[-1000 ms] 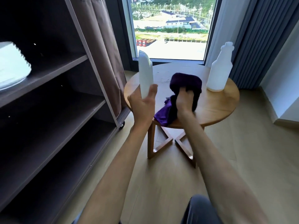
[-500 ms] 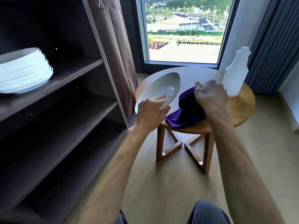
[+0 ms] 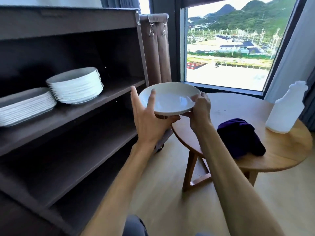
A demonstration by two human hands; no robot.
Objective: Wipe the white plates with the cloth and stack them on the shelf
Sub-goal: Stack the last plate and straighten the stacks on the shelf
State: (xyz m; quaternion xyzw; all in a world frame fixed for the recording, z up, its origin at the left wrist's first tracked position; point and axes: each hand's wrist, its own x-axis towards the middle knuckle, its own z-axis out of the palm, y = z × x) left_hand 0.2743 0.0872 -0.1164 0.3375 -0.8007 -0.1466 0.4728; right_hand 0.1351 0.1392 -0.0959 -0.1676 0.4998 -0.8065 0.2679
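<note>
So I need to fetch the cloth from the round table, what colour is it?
Dark purple; the cloth shows clearly in the head view.

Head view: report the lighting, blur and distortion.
Head view: bright window backlights the room, leaving the shelf interior dark; plate shows soft glare; wide-angle lens bends the shelf edges; the spray bottle and frame edges look soft.

left plate stack: cut by frame edge | spray bottle: blurred
</note>
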